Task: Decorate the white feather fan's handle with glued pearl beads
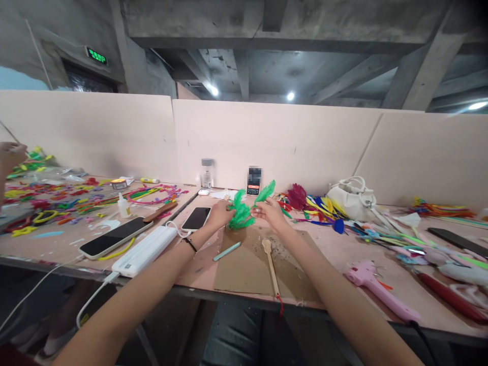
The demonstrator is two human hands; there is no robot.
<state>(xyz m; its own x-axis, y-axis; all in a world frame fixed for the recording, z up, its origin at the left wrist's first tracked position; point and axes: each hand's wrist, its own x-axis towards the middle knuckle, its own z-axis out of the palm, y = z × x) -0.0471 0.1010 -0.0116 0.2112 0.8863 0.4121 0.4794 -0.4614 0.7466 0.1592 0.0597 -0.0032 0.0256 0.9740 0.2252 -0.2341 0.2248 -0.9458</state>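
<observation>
My left hand [221, 214] is closed around the base of a bunch of green feathery leaves [241, 216], raised over the back edge of a brown cardboard sheet [240, 274]. A single green feathery leaf [267, 190] slants up and to the right from the pinched fingers of my right hand [272, 214]. Both hands are close together, with a small gap between the bunch and the right fingers. On the cardboard lie a wooden spoon [272, 267] with a red string and some dark crumbs. A pale green pen-like stick [227, 251] rests at its left edge.
A propped phone [254, 180] and clear bottle [206, 174] stand at the back. To the left are a phone [196, 218], a white power bank [145, 250] and cables. To the right lie a pink glue gun [381, 290], a white bag [351, 198] and colourful strips. Another person's hand [11, 155] shows far left.
</observation>
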